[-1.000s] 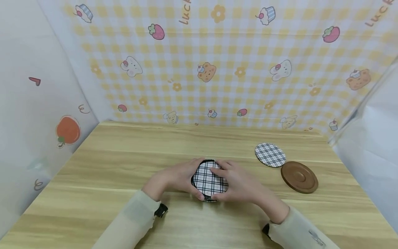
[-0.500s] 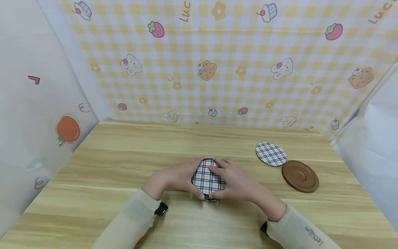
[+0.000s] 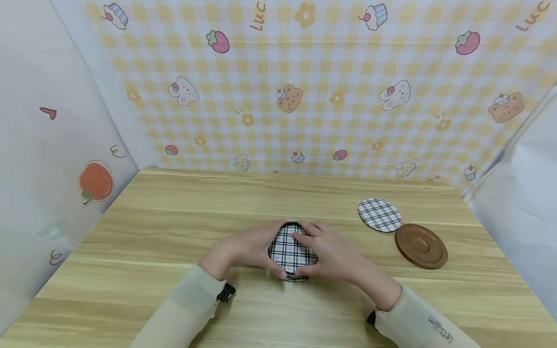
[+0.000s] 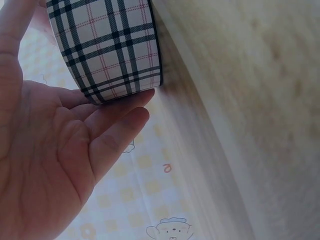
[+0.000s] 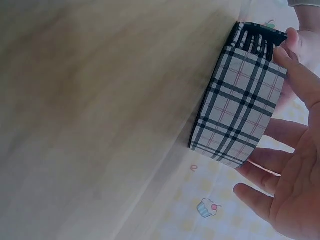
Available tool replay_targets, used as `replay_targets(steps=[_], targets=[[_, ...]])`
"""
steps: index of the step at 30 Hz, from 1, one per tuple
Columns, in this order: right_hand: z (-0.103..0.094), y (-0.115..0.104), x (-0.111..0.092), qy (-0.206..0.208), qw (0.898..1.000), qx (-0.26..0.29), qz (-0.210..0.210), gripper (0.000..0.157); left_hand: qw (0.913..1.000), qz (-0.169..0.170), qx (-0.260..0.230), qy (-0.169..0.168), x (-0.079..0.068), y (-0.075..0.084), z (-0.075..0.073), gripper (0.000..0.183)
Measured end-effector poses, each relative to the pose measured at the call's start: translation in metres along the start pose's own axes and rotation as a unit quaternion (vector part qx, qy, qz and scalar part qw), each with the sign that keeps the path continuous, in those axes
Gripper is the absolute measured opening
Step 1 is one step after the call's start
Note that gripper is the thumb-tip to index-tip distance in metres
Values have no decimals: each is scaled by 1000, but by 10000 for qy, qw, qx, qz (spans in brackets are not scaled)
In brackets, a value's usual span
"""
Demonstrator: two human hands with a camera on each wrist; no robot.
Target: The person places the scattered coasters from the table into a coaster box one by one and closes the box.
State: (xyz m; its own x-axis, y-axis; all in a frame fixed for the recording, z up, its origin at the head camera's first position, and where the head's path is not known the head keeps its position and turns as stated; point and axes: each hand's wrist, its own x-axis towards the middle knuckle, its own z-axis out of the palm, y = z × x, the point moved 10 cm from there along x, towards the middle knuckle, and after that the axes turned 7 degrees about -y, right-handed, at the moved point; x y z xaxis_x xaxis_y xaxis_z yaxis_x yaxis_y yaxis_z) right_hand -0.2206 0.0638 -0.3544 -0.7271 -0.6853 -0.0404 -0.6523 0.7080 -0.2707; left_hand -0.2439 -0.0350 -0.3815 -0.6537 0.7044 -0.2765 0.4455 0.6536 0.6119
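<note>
A round plaid coaster holder (image 5: pixel 240 100), white with black and thin red lines, stands on the table in front of me. Several coasters (image 5: pixel 257 44) are stacked inside, their edges showing through a gap in the wall. A plaid coaster (image 3: pixel 290 251) lies on top. My left hand (image 3: pixel 254 246) grips the holder's left side, thumb at the near edge and fingers at the far edge. From the right, my right hand (image 3: pixel 332 253) holds it the same way, with the index finger over the top coaster. Both palms are apart from the wall in the wrist views.
To the right on the wooden table (image 3: pixel 174 212), another plaid coaster (image 3: pixel 380 214) lies flat. Beside it is a brown round disc (image 3: pixel 421 246) with a raised ring, their edges close together. A patterned cloth (image 3: pixel 261 96) hangs behind the table.
Both hands stay around the holder. The right forearm has shifted slightly to the left, and the head view has tilted a little.
</note>
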Motion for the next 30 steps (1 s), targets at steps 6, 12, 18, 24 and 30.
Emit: replay_targets(steps=[6,12,18,24,30], targets=[[-2,2,-3,-68,9994,293,-184,75,10000,-19,40,21,0,-2,0,121],[-1,10,-11,-334,9973,600,-270,69,10000,-58,15,-5,1,-1,1,122],[2,20,-22,-647,9930,911,-388,70,9999,-102,2,13,1,-2,1,122],[-3,36,-36,-470,9925,1081,-326,70,9999,-23,-82,65,0,0,-1,119],[-13,60,-50,-239,9952,946,12,68,9999,-132,-6,45,-1,-1,-1,124]])
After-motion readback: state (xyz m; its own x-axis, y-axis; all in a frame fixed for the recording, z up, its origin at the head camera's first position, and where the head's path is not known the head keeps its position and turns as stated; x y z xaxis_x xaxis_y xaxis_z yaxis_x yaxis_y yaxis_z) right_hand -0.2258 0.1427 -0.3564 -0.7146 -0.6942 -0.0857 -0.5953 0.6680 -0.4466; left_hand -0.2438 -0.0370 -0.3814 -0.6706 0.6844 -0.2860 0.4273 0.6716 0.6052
